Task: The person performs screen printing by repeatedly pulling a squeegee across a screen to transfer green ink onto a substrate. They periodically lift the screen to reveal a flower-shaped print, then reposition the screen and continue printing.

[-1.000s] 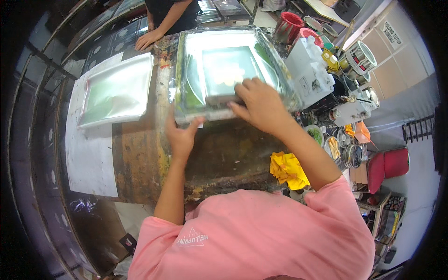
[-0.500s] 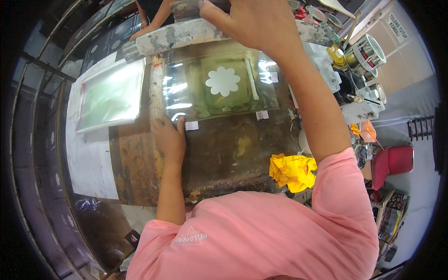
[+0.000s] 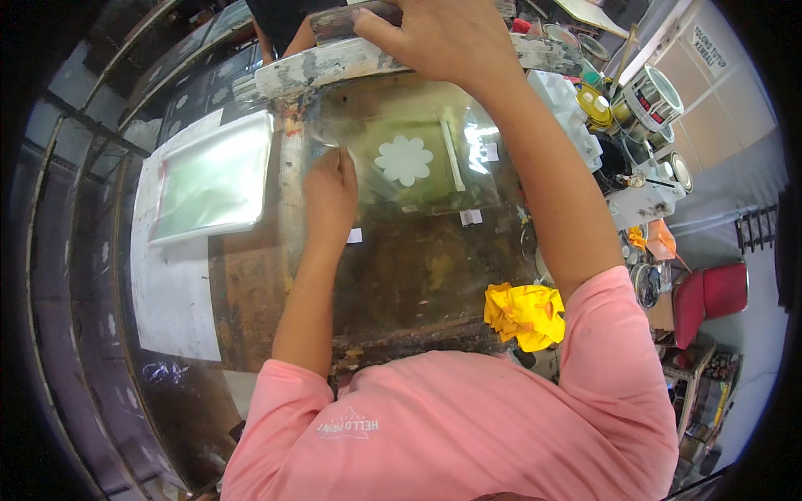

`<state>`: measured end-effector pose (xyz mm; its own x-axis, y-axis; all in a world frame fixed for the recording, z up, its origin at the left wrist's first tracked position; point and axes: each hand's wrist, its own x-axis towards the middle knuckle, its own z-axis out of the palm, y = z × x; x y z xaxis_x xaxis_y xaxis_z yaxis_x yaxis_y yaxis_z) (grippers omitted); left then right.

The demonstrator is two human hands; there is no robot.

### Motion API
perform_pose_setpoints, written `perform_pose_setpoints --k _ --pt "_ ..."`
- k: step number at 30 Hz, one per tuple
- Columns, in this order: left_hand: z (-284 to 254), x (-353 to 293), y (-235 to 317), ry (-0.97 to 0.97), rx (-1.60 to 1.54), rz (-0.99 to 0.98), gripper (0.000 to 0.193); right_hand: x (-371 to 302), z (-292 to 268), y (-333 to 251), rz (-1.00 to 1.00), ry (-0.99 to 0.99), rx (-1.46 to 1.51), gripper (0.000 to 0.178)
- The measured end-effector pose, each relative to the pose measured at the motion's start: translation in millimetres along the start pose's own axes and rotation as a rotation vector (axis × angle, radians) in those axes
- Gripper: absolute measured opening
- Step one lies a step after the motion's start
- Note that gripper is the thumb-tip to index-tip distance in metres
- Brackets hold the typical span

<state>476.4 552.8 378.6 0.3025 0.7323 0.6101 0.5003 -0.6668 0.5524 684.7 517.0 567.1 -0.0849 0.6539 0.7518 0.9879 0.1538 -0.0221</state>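
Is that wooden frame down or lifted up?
Lifted, at least this side: the wooden frame is up at the right hand, and the clear sheet shows uncovered below.

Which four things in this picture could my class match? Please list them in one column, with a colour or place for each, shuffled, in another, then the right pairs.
Column one
1. Left hand
2. Crumpled bundle
3. Flower shape
4. Right hand

Column two
A. White, with rounded petals
B. Up by the paint-stained frame
C. At the left side of the clear sheet
D. Yellow, near the front edge of the table

Right pairs: 1-C, 2-D, 3-A, 4-B
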Motion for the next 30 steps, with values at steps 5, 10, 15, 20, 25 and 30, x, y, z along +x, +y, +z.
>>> perform_pose_setpoints --k 5,10,15,20,25,30 --pt "-30 50 -11 -0.104 0.149 -0.171 0.029 8 1 3 0.015 -0.024 -0.016 0.049" --pt "-91 39 -110 0.059 0.092 -0.261 0.035 1 3 -2 -0.001 0.013 -0.027 0.047" --pt "-156 53 -179 0.062 0.191 -0.464 0.034 2 6 -2 0.039 -0.014 -0.061 0.043" --pt "-208 54 -281 0.062 0.481 -0.432 0.038 5 8 0 -0.022 0.043 -0.037 0.043" --pt "-190 17 -272 0.298 0.647 -0.433 0.064 4 1 -3 0.000 -0.056 -0.040 0.044" --pt "-150 -50 -190 -0.169 0.723 -0.148 0.063 -3 3 0 0.021 -0.059 -0.068 0.046"
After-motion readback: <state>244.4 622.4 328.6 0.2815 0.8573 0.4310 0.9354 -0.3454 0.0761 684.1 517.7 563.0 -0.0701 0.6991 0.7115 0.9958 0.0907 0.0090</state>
